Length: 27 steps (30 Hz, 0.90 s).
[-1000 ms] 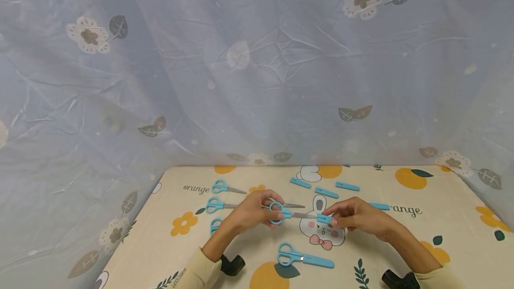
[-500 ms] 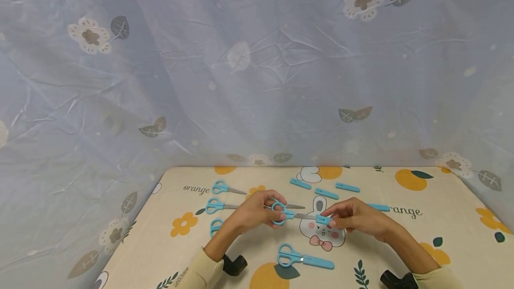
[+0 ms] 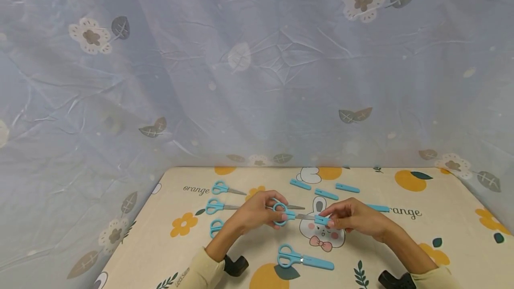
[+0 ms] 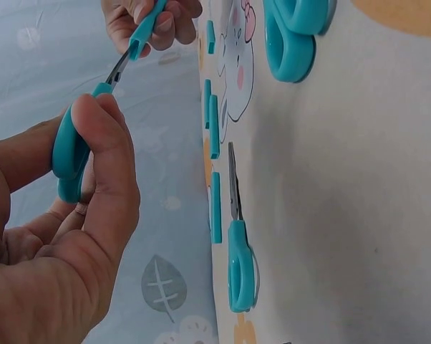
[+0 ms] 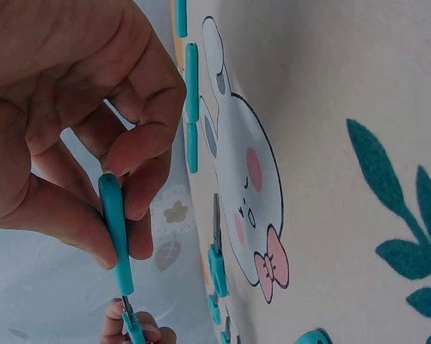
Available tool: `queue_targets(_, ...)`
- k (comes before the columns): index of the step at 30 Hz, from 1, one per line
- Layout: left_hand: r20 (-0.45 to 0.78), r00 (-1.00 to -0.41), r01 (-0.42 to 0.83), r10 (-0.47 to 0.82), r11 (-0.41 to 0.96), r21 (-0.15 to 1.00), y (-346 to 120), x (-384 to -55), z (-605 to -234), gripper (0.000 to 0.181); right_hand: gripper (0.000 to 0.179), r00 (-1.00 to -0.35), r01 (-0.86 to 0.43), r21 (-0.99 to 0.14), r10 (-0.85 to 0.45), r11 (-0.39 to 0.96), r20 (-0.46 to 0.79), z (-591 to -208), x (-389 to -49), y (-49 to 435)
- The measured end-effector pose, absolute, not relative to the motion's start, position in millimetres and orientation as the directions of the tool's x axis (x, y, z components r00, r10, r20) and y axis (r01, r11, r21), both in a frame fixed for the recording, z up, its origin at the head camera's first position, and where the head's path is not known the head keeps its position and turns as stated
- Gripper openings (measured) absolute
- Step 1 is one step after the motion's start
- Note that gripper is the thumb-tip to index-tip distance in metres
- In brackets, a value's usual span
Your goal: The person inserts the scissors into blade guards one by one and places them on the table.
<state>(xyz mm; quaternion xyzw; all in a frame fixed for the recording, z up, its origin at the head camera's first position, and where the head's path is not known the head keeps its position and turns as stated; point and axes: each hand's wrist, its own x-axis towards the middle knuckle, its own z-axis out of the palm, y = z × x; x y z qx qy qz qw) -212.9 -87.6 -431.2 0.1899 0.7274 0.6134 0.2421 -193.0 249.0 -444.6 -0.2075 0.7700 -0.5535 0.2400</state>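
Above the table, my left hand [image 3: 260,211] pinches the blue handles of a pair of scissors [image 4: 72,150], whose blades point right. My right hand [image 3: 357,218] holds a blue blade cover [image 5: 115,233] between thumb and fingers. In the left wrist view the blade tips meet the cover's open end, and part of the metal still shows between cover and handles. How deep the tips sit inside cannot be made out. Below the hands lies a capped pair of scissors [image 3: 305,258], its blades hidden in a blue cover.
Several uncapped scissors [image 3: 217,205] lie at the left, partly behind my left arm. Loose blue covers [image 3: 326,193] lie at the back, and another cover [image 3: 378,208] is beyond my right hand. A printed cloth [image 3: 401,244] covers the table; a patterned curtain [image 3: 257,79] hangs behind.
The held scissors have shifted slightly right and the cover slightly left, so less bare blade shows between them. The things on the table have stayed put.
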Motion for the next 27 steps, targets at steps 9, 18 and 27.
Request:
queue_targets(9, -0.126, -0.811, -0.027, 0.571, 0.179, 0.983, -86.3, -212.0, -431.2, 0.025, 0.038, -0.795, -0.076, -0.953, -0.595, 0.293, -0.119, -445.1, -194.5, 245.5)
queue_targets(18, -0.123, -0.808, -0.024, 0.576, 0.175, 0.984, -83.8, -213.1, -430.1, 0.025, 0.037, -0.797, -0.071, -0.955, -0.592, 0.287, -0.119, -444.2, -197.7, 242.6)
queue_targets(27, -0.125, -0.810, -0.031, 0.573, 0.172, 0.985, -82.0, -213.3, -430.1, 0.025, 0.037, -0.800, -0.081, -0.946, -0.586, 0.314, -0.126, -440.0, -196.9, 239.3)
